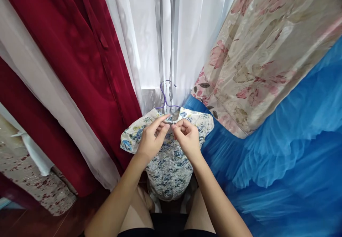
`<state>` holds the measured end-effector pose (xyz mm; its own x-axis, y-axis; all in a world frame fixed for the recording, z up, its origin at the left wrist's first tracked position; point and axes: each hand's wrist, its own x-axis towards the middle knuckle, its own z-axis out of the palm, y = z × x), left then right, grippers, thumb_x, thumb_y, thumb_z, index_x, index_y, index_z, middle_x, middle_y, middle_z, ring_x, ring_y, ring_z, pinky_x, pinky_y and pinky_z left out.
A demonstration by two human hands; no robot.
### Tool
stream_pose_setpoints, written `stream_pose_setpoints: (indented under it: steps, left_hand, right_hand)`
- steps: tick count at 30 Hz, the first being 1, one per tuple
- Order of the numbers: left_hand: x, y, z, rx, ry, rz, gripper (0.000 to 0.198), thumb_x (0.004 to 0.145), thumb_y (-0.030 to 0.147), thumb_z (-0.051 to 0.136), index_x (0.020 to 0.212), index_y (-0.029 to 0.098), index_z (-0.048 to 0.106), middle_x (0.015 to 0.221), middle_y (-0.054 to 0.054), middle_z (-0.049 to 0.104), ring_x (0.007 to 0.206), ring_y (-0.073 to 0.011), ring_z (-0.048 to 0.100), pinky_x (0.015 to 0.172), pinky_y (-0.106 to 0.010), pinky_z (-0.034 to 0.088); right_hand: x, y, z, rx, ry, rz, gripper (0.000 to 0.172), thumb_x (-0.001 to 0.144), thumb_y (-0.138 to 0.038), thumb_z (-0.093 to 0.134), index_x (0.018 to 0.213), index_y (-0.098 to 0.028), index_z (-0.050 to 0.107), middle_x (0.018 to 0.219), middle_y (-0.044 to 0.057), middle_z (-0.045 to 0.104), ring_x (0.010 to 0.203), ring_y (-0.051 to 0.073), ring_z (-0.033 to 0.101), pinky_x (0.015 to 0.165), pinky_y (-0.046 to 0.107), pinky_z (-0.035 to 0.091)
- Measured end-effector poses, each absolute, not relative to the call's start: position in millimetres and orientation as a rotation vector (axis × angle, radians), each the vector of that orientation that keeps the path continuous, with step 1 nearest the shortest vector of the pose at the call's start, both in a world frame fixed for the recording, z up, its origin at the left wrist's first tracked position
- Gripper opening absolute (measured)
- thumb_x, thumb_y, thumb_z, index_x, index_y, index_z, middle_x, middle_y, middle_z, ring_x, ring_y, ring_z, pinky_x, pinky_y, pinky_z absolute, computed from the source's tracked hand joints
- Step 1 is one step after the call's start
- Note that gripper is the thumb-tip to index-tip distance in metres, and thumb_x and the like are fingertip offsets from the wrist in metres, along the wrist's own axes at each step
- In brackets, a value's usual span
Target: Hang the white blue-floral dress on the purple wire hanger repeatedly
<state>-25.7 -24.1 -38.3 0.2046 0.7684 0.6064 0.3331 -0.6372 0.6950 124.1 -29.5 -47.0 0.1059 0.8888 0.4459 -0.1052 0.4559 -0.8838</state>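
A short-sleeved floral blouse (pixel 169 176), white with blue and yellowish-green flowers, hangs facing me on a purple wire hanger (pixel 165 99). At its neckline, my left hand (pixel 153 139) pinches the edge between thumb and fingers. My right hand (pixel 189 137) is closed close beside it, thumb and index finger pressed on the collar at the middle of the front. The two sets of fingertips almost meet there. Whatever small fastening lies between them is too small to make out. Below the hands, the front seam runs down the blouse.
Dark red curtains (pixel 98 73) and white cloth (pixel 139 34) hang on the left and behind. On the right are a beige floral cloth (pixel 256 62) and blue ruffled tulle (pixel 272 155). My legs (pixel 136 208) flank the blouse above a dark reddish floor (pixel 80 215).
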Motion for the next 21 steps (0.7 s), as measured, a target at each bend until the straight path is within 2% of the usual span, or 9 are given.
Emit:
stream_pose_setpoints:
  steps: [2,4,7,11,13,15,18,21]
  left_hand:
    - [-22,-11,-16,2.246,1.056,1.362,0.02,0.099,0.032,0.055,0.103,0.019,0.07,0.085,-0.002,0.069,0.076,-0.0155,0.063,0.07,-0.027,0.048]
    - [-18,-6,-5,2.388,1.103,1.398,0.02,0.098,0.03,0.057,0.086,0.018,0.068,0.077,0.0,0.067,0.07,-0.0139,0.061,0.067,-0.026,0.045]
    - [-26,-3,1,2.343,1.151,1.62,0.019,0.097,0.029,0.058,0.086,0.017,0.067,0.075,0.0,0.067,0.069,-0.0127,0.061,0.068,-0.024,0.045]
    - [-78,22,-5,1.722,1.206,2.043,0.021,0.095,0.035,0.062,0.087,0.017,0.066,0.074,0.0,0.063,0.068,-0.0123,0.059,0.065,-0.022,0.046]
    - [-115,42,-19,1.258,1.107,2.13,0.026,0.095,0.037,0.062,0.079,0.018,0.058,0.07,0.002,0.055,0.064,-0.0106,0.053,0.061,-0.021,0.045]
    - [-145,58,-43,0.707,0.961,2.066,0.03,0.097,0.032,0.06,0.071,0.019,0.048,0.066,0.004,0.048,0.06,-0.01,0.049,0.061,-0.02,0.046]
    - [-159,61,-95,0.481,1.006,1.9,0.037,0.1,0.014,0.043,0.065,0.02,0.037,0.057,0.004,0.041,0.051,-0.0094,0.042,0.058,-0.021,0.046]
    - [-139,39,-151,0.367,1.014,1.753,0.035,0.094,0.003,0.039,0.063,0.02,0.038,0.055,0.003,0.045,0.05,-0.0117,0.048,0.059,-0.025,0.049]
  right_hand:
    - [121,-27,-45,-0.809,-1.25,0.826,0.023,0.085,-0.033,0.066,0.072,-0.021,0.054,0.051,-0.007,0.05,0.044,0.009,0.042,0.046,0.022,0.031]
    - [118,-18,-49,-0.83,-1.242,0.815,0.023,0.085,-0.034,0.066,0.071,-0.021,0.052,0.05,-0.008,0.047,0.044,0.009,0.04,0.046,0.022,0.03]
    - [114,-5,-66,-0.902,-1.255,0.833,0.024,0.083,-0.033,0.065,0.068,-0.022,0.05,0.048,-0.008,0.045,0.043,0.009,0.039,0.046,0.023,0.029]
    - [109,-8,-94,-0.975,-1.309,0.885,0.023,0.078,-0.027,0.063,0.062,-0.022,0.047,0.049,-0.008,0.043,0.044,0.009,0.037,0.047,0.023,0.026]
    - [105,-17,-104,-0.98,-1.329,0.946,0.022,0.077,-0.024,0.062,0.062,-0.022,0.046,0.05,-0.008,0.043,0.045,0.009,0.035,0.047,0.022,0.026]
    - [99,-26,-111,-0.981,-1.344,1.004,0.021,0.076,-0.022,0.06,0.061,-0.022,0.046,0.05,-0.008,0.042,0.046,0.009,0.035,0.048,0.023,0.026]
    - [93,-36,-124,-0.976,-1.327,1.051,0.02,0.076,-0.02,0.058,0.06,-0.022,0.044,0.051,-0.008,0.039,0.048,0.009,0.034,0.049,0.023,0.025]
    - [101,-44,-154,-1.005,-1.195,1.086,0.023,0.075,-0.022,0.057,0.059,-0.023,0.041,0.049,-0.009,0.035,0.047,0.009,0.03,0.048,0.024,0.022]
